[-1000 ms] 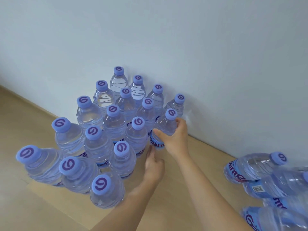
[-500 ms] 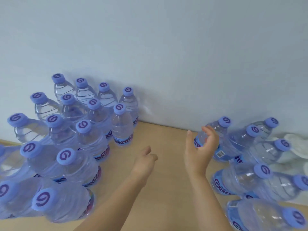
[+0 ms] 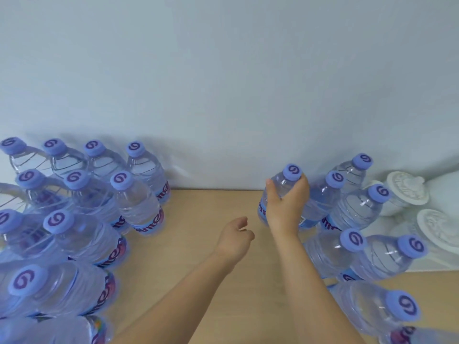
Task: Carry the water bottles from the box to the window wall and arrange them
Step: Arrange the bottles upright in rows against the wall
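Right hand [image 3: 285,207]: wrapped around the shoulder of a water bottle [image 3: 289,184] at two o'clock, by the wall [image 3: 223,83].
Left hand [image 3: 234,235]: holds nothing, fingers loosely curled, above the wooden floor [image 3: 206,209].
Arranged bottles [image 3: 94,194]: upright, nine o'clock.

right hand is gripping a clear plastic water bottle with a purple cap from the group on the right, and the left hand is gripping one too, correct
Not quite. The head view shows the right hand gripping the clear plastic water bottle with a purple cap from the right group, but the left hand grips nothing: it hovers loosely curled over the light wooden floor.
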Motion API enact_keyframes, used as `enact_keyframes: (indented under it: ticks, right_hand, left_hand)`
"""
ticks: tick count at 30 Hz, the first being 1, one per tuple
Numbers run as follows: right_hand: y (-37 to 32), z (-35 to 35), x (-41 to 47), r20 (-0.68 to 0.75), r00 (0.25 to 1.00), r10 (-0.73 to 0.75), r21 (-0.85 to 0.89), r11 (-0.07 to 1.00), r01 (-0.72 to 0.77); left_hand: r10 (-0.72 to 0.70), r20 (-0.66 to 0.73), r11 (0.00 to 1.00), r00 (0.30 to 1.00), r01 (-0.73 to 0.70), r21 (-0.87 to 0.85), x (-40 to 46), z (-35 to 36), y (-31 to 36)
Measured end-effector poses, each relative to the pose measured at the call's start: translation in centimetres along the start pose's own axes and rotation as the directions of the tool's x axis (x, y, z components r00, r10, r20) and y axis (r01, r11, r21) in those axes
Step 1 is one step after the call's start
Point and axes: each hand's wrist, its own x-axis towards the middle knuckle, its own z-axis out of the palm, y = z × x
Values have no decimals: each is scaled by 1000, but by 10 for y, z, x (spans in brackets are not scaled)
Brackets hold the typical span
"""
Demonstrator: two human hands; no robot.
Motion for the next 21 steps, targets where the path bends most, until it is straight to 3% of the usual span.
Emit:
enact_keyframes:
  ticks: [3,6,10,15,19,21]
  right_hand:
    - [-5,-4,-4,39,999,19,-15,1000,-18]
    - [-20,-16,-7,130,991,30,32,999,-34]
    - [-53,-30,-13,329,943,50,192,974,-119]
    - [-94,-18,-32,539,842,15,212,965,-153]
    - [-105,-8,-54,664,747,-34,-9,999,53]
    - [-106,-6,-65,706,709,-11,-20,999,36]
  left_hand:
    - [36,5,997,999,-36,71,-4,-9,-6]
    - [181,-7,949,983,-173,263,-13,-21,-14]
    - [364,26,927,931,-365,85,-31,-39,-16]
    - [353,-206,921,913,-377,-92,-63,-56,-37]
    - [313,-403,917,860,-384,-108,-86,-70,-51]
    - [303,-502,917,810,-391,-78,-96,-78,-58]
